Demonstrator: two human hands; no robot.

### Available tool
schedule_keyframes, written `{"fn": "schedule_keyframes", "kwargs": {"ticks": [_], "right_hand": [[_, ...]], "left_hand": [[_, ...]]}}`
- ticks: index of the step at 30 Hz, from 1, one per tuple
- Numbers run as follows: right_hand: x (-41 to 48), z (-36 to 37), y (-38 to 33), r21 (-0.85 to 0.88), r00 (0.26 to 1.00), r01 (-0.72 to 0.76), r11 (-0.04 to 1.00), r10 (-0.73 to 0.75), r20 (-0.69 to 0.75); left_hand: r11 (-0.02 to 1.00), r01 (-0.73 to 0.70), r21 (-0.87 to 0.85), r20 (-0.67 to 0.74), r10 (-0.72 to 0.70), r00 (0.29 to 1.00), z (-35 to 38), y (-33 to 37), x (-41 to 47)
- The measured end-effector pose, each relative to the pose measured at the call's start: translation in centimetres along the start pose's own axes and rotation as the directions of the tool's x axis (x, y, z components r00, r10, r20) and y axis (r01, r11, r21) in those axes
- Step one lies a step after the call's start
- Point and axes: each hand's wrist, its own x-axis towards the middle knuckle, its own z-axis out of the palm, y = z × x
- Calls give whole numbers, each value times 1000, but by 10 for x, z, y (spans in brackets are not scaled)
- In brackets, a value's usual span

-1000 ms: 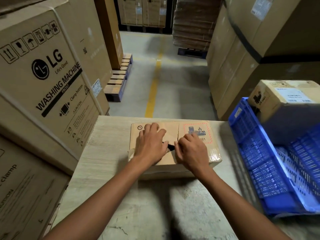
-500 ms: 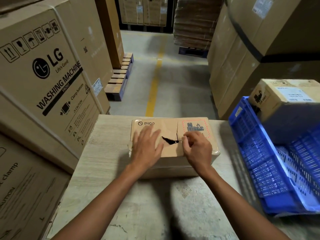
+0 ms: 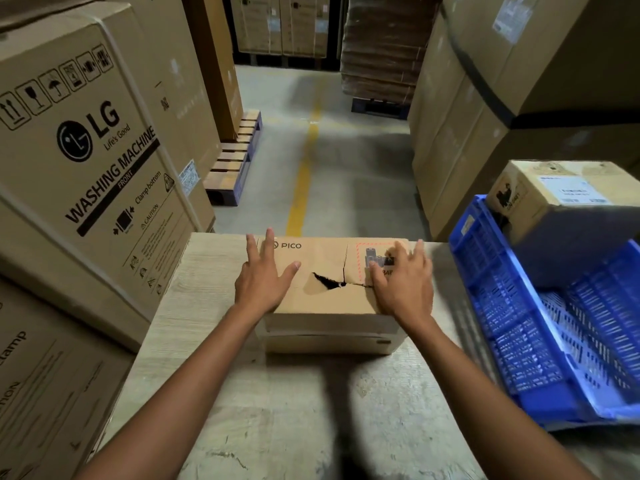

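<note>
The PICO box (image 3: 322,258) sits in the middle of the bench (image 3: 301,393), its long side facing me, and its top seam is already burst: a dark tear (image 3: 327,281) gapes at the centre where the two flaps meet. I judge the step to be getting these flaps open. To do it well I want my fingertips under the free edges on either side of the tear, then to lift both flaps evenly outward, so the cardboard folds at its creases rather than ripping further across the battery label (image 3: 372,254). Keeping some weight down on the box should stop it sliding toward the far edge of the bench.

Both arms reach straight forward from the bottom of the view, forearms converging on the box. My left hand (image 3: 265,275) lies palm down over the left end of the top, fingers straight and fanned, thumb pointing toward the tear, holding nothing. My right hand (image 3: 401,285) is likewise spread and empty, palm down over the right end, partly covering the label; it is slightly blurred, so I cannot tell whether it presses on the cardboard or hovers just above.

To my right a blue crate (image 3: 519,341) leans with a smaller carton (image 3: 561,192) in it.
</note>
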Motion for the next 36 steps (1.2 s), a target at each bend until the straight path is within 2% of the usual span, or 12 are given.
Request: {"fn": "schedule_keyframes", "kwargs": {"ticks": [4,8,10,17,20,23,25,27,29,31,34,36], "right_hand": [[2,-11,2,206,962,-271,940,260,80],[4,-25,15,461,948,-309,832,230,220],[7,-32,22,502,956,-275,820,176,236],[29,-91,-15,394,998,-63,917,56,30],[31,-111,-39,183,998,66,981,-67,-4],[28,-103,-53,92,989,134,987,-128,-69],[24,-90,-57,234,977,173,957,-137,-164],[19,-78,-61,430,959,224,875,-118,-259],[10,-68,-68,565,951,225,794,-53,-305],[3,-54,-74,632,957,142,762,58,-285],[-3,-39,-79,647,963,-113,754,245,-116],[0,-39,-78,725,944,-236,647,329,13]], "left_hand": [[998,31,-53,36,-29,999,-1,-1,5],[996,42,-76,21,-40,999,-2,1,8],[991,69,-117,-10,-71,997,0,5,9],[905,164,-393,-24,-188,982,22,23,7],[935,226,-274,-30,-243,970,39,25,-2],[982,65,-175,-193,-99,976,31,18,2],[958,-167,-232,-339,81,937,8,23,7],[882,-322,-343,-415,165,895,-23,41,12],[810,-323,-489,-352,156,923,-52,63,21],[747,-193,-637,-185,95,978,-76,77,29],[713,-8,-701,30,41,999,-90,79,33],[684,75,-726,161,63,985,-90,80,27]]}}
